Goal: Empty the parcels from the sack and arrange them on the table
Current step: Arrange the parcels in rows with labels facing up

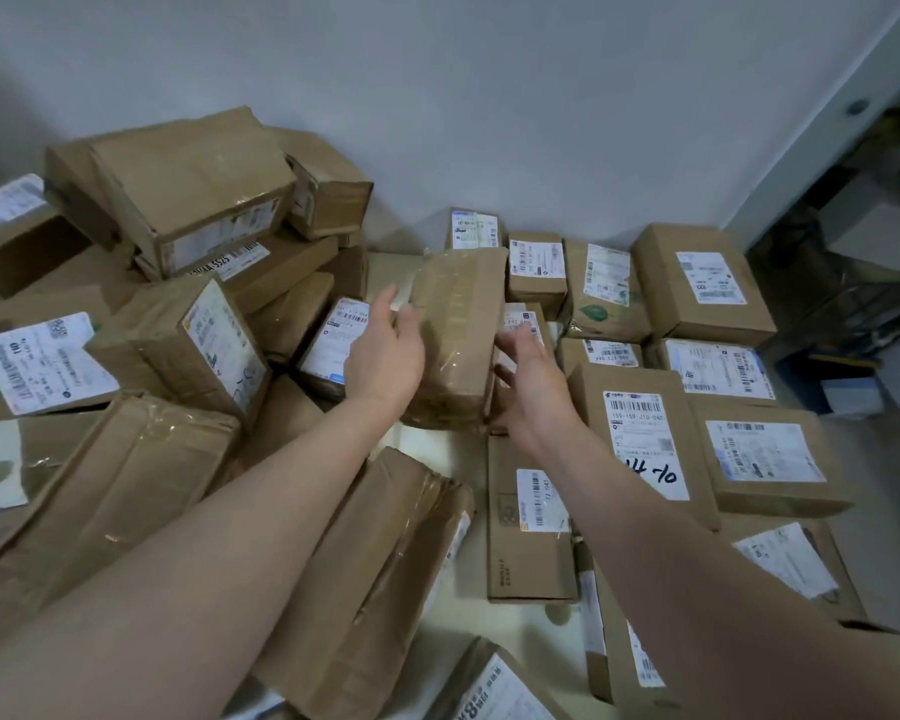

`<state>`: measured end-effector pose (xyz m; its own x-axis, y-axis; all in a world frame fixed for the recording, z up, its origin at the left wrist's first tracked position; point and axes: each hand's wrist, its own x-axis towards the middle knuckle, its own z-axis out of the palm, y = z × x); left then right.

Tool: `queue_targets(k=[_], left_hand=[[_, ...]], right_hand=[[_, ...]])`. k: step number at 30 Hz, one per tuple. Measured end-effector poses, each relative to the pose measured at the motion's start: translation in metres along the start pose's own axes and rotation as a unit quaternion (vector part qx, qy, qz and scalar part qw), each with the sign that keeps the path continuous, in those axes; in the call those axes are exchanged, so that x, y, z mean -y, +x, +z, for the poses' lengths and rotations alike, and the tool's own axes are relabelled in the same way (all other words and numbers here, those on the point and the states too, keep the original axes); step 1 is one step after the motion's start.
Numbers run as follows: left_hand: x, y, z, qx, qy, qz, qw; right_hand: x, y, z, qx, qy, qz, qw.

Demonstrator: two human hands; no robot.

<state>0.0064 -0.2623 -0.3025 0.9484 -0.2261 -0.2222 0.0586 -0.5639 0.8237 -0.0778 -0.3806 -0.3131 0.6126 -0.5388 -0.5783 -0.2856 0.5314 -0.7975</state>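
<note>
The table (515, 631) is carrying everything, its cream top showing only in patches. On its left side the heap (188, 189) is sprawling, boxes leaning on one another. On its right the sorted rows (697, 283) are lying flat with labels facing up. Between them the taped parcel (458, 330) is sitting tilted, no label showing. The left grip (385, 350) is curling round its left edge, thumb up. The right grip (531, 376) is pressing on the right side, fingers too blurred to say whether they're wrapping or flat.

For a clean placing I'd be turning it label-up and supporting both sides, since that glossy tape looks slippery. Then I'd be lowering it into the bare patch beside the long flat box (531, 517), square to its neighbours without nudging them.

Counting now: one table, one heap of at least ten boxes, roughly twelve in the rows, one parcel in hand, two grips, no sack showing.
</note>
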Motion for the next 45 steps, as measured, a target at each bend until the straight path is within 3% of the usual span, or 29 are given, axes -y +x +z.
queue_targets(k=[3,8,10,12,14,16,20,25,28,31,34,37,39,43,45], left_hand=[[-0.003,0.001,0.006,0.074,-0.033,-0.079,0.994],[0.003,-0.008,0.012,0.043,0.045,-0.147,0.987],[0.008,-0.010,0.008,0.042,-0.062,-0.154,0.985],[0.010,-0.009,-0.002,0.066,-0.260,-0.178,0.947],[0.012,-0.008,-0.009,0.117,-0.401,-0.216,0.882],[0.016,-0.008,-0.011,0.123,-0.432,-0.256,0.856],[0.025,-0.011,0.004,0.062,-0.273,-0.222,0.934],[0.010,-0.010,0.012,0.122,-0.249,-0.222,0.935],[0.014,-0.006,0.022,0.136,-0.183,-0.197,0.954],[0.025,0.006,0.025,0.124,-0.046,-0.146,0.980],[0.018,0.020,0.023,0.111,-0.001,-0.142,0.984],[0.003,0.042,0.016,0.040,0.034,-0.095,0.994],[-0.010,0.060,0.009,-0.020,0.039,-0.042,0.998],[-0.032,0.102,-0.004,-0.162,0.019,0.019,0.986],[-0.035,0.122,-0.008,-0.206,0.008,0.011,0.979]], right_hand=[[0.001,0.002,0.011,0.037,-0.054,-0.019,0.998],[-0.008,0.005,0.011,0.036,-0.140,-0.062,0.987],[-0.010,0.007,0.000,-0.044,-0.187,-0.109,0.975],[-0.010,0.008,-0.013,-0.102,-0.157,-0.090,0.978],[-0.008,0.009,-0.022,-0.068,-0.062,0.001,0.996],[-0.003,0.005,-0.025,0.011,-0.010,0.054,0.998],[-0.007,0.001,-0.018,0.051,-0.027,0.016,0.998],[-0.024,0.000,-0.012,0.043,-0.165,-0.105,0.980],[-0.030,0.004,-0.010,0.022,-0.265,-0.154,0.952],[-0.035,0.013,-0.006,-0.021,-0.353,-0.143,0.924],[-0.031,0.026,-0.002,-0.099,-0.419,-0.133,0.893],[-0.013,0.038,0.008,-0.202,-0.420,-0.239,0.852],[0.007,0.049,0.020,-0.207,-0.403,-0.305,0.837],[0.043,0.084,0.062,-0.102,-0.355,-0.343,0.864],[0.059,0.102,0.092,-0.035,-0.335,-0.332,0.881]])
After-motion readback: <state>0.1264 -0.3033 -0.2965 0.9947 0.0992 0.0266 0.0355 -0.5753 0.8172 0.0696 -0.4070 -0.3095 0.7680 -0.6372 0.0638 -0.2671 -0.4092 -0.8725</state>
